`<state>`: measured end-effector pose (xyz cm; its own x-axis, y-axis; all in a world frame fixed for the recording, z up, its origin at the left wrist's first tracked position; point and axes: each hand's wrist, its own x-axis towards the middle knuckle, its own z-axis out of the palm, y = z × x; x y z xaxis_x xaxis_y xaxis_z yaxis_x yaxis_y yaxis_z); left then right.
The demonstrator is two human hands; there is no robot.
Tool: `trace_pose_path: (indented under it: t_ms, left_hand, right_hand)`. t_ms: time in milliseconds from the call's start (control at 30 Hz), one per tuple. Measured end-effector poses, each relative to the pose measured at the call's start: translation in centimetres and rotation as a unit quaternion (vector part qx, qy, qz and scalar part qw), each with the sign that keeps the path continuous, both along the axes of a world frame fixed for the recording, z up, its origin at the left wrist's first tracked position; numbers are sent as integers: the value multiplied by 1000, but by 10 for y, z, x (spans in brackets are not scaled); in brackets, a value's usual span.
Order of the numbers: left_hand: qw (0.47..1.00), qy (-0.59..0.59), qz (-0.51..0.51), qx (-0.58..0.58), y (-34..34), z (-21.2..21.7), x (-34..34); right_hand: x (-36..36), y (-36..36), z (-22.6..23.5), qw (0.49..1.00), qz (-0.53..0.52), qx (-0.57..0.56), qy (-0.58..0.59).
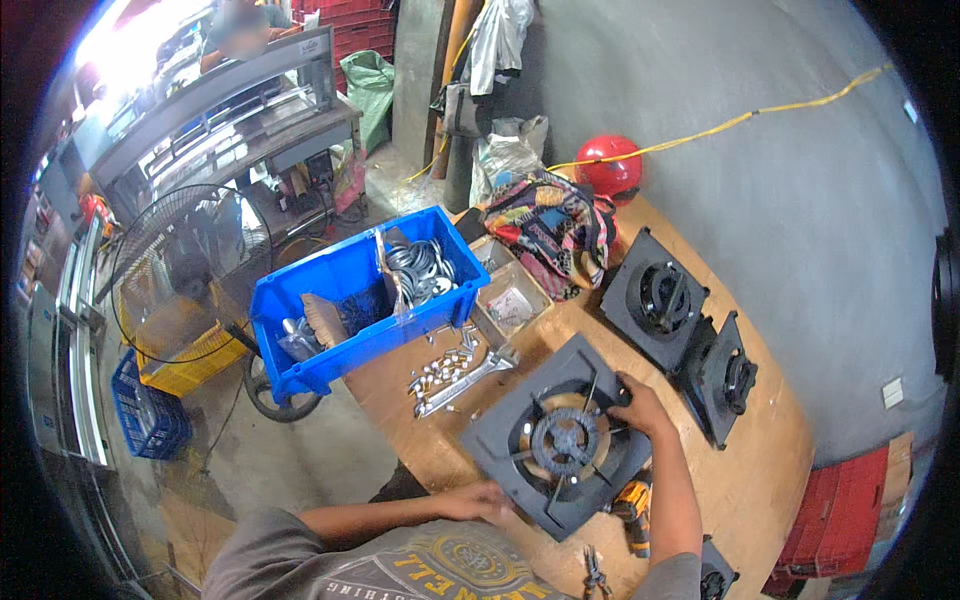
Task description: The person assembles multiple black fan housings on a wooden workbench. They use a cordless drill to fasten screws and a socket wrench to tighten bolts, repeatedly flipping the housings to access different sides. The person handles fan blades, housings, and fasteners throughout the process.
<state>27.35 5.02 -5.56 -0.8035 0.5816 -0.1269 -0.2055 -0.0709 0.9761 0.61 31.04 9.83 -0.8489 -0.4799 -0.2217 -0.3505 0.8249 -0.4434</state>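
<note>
A square black gas burner [570, 440] with a round ring and pot supports lies tilted on the wooden table in front of me. My right hand [642, 408] grips its right edge, with the fingers over the rim. At the near left edge is my left hand [485, 502], smeared by motion; whether its fingers close on the burner cannot be made out. An orange and black power drill [633, 510] rests beside the burner, partly under its edge. Pliers [595, 572] lie close to my body. Left of the burner are an adjustable wrench [465, 382] and several small metal fittings [440, 372].
A blue bin [345, 355] of metal rings and parts stands at the table's left, beside a small divided box [512, 302]. Other black burners [655, 297] occupy the right side. A patterned bag [550, 225] and red helmet [608, 168] sit behind. A fan [190, 275] stands left.
</note>
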Motion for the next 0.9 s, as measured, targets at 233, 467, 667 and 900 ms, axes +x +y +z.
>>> trace_pose_path:
  t_ms: [233, 467, 667, 900]
  left_hand:
    - [987, 78, -12, -141, -70, 87, -98]
    - [904, -31, 366, -220, -103, 23, -263]
    - [860, -83, 424, -272, -76, -19, -288]
    - [865, -17, 377, -332, -65, 62, -235]
  right_hand:
    - [-2, -17, -1, 995, 83, 45, 25]
    - [31, -28, -7, 995, -31, 44, 85]
    - [41, -34, -15, 989, -76, 4, 125]
    - [42, -26, -19, 990, -93, -7, 111]
